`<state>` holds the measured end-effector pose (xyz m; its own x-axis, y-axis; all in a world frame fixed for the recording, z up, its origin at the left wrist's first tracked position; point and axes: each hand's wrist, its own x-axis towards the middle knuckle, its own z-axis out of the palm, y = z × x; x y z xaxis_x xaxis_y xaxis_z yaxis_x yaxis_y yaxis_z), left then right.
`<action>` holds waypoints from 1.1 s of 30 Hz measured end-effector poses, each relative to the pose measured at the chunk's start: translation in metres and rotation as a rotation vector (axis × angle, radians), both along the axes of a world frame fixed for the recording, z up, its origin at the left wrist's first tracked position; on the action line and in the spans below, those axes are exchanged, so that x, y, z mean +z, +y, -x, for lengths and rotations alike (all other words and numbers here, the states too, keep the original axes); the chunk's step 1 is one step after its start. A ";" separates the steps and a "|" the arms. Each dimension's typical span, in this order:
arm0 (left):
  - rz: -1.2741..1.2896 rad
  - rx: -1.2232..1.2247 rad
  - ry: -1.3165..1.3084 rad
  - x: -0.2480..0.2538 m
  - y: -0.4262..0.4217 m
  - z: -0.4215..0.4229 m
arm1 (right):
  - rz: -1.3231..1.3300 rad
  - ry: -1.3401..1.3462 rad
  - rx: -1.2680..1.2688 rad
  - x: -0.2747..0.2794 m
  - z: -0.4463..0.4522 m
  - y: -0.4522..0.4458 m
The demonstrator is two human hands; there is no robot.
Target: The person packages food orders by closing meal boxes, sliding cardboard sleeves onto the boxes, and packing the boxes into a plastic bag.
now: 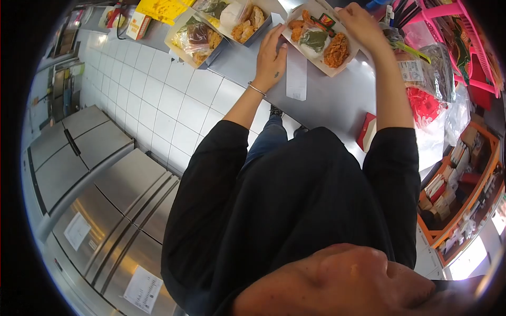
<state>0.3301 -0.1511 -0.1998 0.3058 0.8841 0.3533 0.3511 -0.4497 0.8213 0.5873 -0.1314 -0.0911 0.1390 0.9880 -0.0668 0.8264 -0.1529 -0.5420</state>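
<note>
On the metal counter, an open food box holds fried chicken, a green-wrapped item and a red-and-green packet. My left hand lies at the box's left edge, fingers stretched out, holding nothing visible. At the box's upper right is my right hand; its fingers curl down at the rim, and their tips are hidden. A white paper slip hangs down beside my left hand. Two more open food boxes with chicken and wrapped items stand to the left.
Pink baskets and plastic bags crowd the right side. A red box sits near the counter's front edge. Steel refrigerators stand at lower left, an orange shelf at right. A yellow packet is at top left.
</note>
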 end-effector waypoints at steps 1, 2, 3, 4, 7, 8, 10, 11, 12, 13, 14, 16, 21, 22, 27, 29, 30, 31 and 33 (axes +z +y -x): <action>0.074 0.004 -0.043 -0.003 0.003 0.001 | -0.013 0.067 0.009 -0.018 0.007 -0.003; 0.150 0.004 -0.084 -0.004 0.005 0.002 | -0.027 0.134 0.014 -0.037 0.013 -0.007; 0.226 0.004 -0.124 -0.003 0.006 0.002 | 0.015 0.141 -0.002 -0.047 0.018 -0.015; 0.281 -0.020 -0.158 -0.002 0.007 0.003 | 0.056 0.146 -0.017 -0.057 0.023 -0.023; 0.442 -0.121 -0.216 0.004 0.008 0.005 | 0.113 -0.157 -0.048 -0.058 0.040 -0.074; 0.493 -0.174 -0.205 0.003 0.009 0.006 | 0.110 -0.163 -0.074 -0.056 0.037 -0.086; 0.617 -0.262 -0.249 0.002 0.008 0.007 | 0.100 -0.175 -0.122 -0.046 0.039 -0.115; 0.691 -0.295 -0.304 0.003 0.006 0.006 | 0.102 -0.244 -0.119 -0.045 0.040 -0.127; 0.765 -0.329 -0.357 0.006 0.005 0.004 | 0.078 -0.315 -0.114 -0.048 0.042 -0.138; 0.631 -0.251 -0.281 0.009 0.002 0.002 | 0.054 -0.386 -0.113 -0.052 0.044 -0.148; 0.493 -0.177 -0.208 0.015 0.000 -0.002 | 0.030 -0.460 -0.114 -0.057 0.046 -0.157; 0.221 -0.160 -0.084 0.029 -0.002 -0.015 | 0.010 -0.497 -0.099 -0.063 0.046 -0.166; -0.146 -0.261 0.346 0.018 -0.025 -0.059 | -0.047 -0.524 -0.283 -0.065 0.056 -0.174; -0.160 -0.218 0.422 0.010 -0.030 -0.065 | -0.105 -0.469 -0.413 -0.069 0.063 -0.176; 0.143 -0.265 0.319 0.015 -0.025 -0.069 | -0.333 0.077 -0.971 -0.098 0.062 -0.182; 0.511 -0.316 0.225 0.030 -0.015 -0.069 | -0.242 0.249 -0.997 -0.088 0.058 -0.182; 0.464 -0.310 0.220 0.031 -0.010 -0.067 | -0.198 0.335 -1.004 -0.082 0.057 -0.180; 0.416 -0.304 0.215 0.029 -0.004 -0.068 | -0.257 0.274 -0.987 -0.084 0.055 -0.180; 0.419 -0.262 0.179 0.039 0.004 -0.068 | -0.247 0.290 -1.012 -0.082 0.054 -0.177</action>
<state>0.3976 -0.1467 -0.1610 0.5591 0.8239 -0.0923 0.4219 -0.1869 0.8871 0.5331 -0.3086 -0.1735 0.9090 0.4145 -0.0433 0.2134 -0.5520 -0.8061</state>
